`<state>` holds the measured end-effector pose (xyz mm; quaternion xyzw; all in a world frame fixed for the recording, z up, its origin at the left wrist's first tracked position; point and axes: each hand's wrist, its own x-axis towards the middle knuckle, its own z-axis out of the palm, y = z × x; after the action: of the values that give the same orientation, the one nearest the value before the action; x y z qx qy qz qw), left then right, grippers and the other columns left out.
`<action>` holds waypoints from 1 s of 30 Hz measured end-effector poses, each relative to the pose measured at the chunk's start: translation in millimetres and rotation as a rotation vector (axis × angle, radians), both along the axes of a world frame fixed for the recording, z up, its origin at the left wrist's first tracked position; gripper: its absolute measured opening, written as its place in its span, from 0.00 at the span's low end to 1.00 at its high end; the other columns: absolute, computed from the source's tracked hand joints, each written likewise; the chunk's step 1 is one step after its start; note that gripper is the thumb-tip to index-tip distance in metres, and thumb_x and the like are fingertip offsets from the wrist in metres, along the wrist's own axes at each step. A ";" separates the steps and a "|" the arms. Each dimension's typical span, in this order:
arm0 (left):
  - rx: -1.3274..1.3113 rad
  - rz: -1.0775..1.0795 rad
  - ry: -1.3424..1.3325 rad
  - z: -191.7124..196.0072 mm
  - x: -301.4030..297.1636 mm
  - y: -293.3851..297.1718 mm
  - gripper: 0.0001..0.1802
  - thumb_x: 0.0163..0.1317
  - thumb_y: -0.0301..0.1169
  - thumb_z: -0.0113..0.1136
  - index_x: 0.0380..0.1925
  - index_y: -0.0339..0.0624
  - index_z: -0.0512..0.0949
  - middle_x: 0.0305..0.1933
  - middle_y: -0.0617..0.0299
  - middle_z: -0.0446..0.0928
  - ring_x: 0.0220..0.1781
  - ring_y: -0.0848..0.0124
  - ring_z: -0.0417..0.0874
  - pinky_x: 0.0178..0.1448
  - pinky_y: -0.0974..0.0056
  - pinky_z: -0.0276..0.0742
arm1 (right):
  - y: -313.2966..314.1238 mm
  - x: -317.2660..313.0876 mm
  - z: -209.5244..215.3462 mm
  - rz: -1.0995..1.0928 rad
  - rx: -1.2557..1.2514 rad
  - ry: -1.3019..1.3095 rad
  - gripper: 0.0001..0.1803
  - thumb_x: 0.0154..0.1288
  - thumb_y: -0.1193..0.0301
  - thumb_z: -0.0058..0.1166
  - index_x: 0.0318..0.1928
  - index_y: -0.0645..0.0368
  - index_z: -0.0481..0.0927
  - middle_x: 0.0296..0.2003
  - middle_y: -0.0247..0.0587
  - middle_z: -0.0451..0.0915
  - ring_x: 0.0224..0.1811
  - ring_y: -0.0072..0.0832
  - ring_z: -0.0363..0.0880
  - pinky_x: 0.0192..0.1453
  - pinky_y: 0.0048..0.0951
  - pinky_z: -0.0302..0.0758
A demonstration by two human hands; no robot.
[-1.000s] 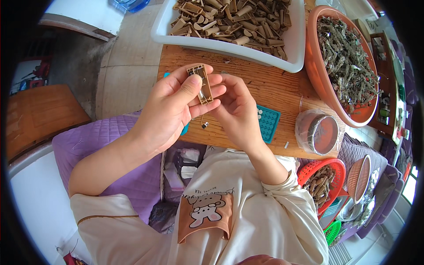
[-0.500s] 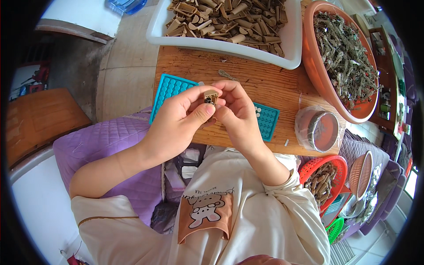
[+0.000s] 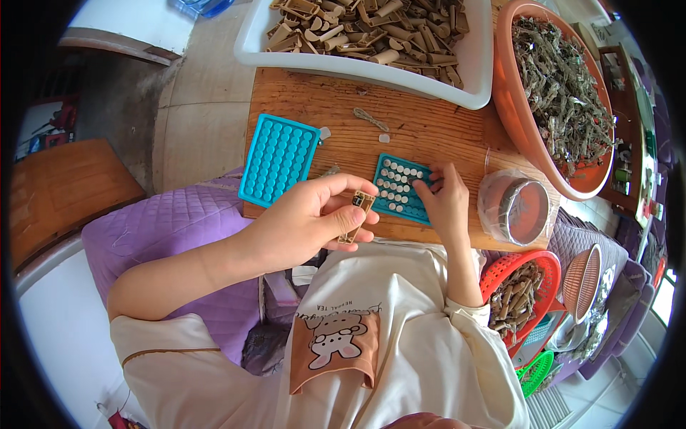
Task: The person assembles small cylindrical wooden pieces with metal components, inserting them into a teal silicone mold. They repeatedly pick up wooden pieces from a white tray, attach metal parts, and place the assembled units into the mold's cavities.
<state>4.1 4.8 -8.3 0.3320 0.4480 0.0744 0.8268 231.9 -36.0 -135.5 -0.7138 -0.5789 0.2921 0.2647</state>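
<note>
A small tan clip (image 3: pixel 355 217) is pinched in the left hand (image 3: pixel 300 223) at frame centre; the right hand (image 3: pixel 444 204), fingers loose, is laid on the button tray (image 3: pixel 400 187). Buttons could be spilled if the tray is nudged.

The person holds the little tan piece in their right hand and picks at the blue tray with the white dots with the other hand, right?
Not quite. The head view shows the little tan piece pinched in the left hand, not the right. It is the right hand that reaches into the blue tray with the white dots on the wooden table.
</note>
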 end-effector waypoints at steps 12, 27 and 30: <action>-0.010 -0.030 -0.047 1.2 0.3 -8.8 0.19 0.60 0.30 0.48 0.51 0.39 0.62 0.44 0.57 0.71 0.43 0.72 0.76 0.44 0.69 0.76 | -16.4 -35.7 44.9 0.061 0.476 0.188 0.10 0.46 0.80 0.57 0.30 0.61 0.71 0.26 0.40 0.76 0.27 0.30 0.77 0.28 0.27 0.72; 0.060 -0.086 0.000 0.2 -0.4 -10.2 0.14 0.61 0.27 0.42 0.47 0.37 0.64 0.40 0.61 0.71 0.40 0.76 0.74 0.43 0.70 0.73 | -15.4 -52.3 49.9 0.175 0.632 0.278 0.14 0.42 0.80 0.58 0.33 0.61 0.73 0.30 0.38 0.77 0.32 0.32 0.76 0.38 0.30 0.71; 0.106 -0.094 0.000 1.4 -2.9 -9.2 0.12 0.60 0.25 0.41 0.45 0.38 0.65 0.40 0.60 0.71 0.40 0.75 0.74 0.43 0.71 0.72 | -0.6 -27.7 18.2 -0.018 0.439 0.045 0.12 0.47 0.80 0.54 0.36 0.61 0.73 0.30 0.41 0.77 0.32 0.35 0.75 0.36 0.29 0.72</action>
<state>1.2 -4.3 -6.9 0.3960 0.4275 0.0592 0.8105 204.2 -36.6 -117.3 -0.6375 -0.6160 0.1725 0.4293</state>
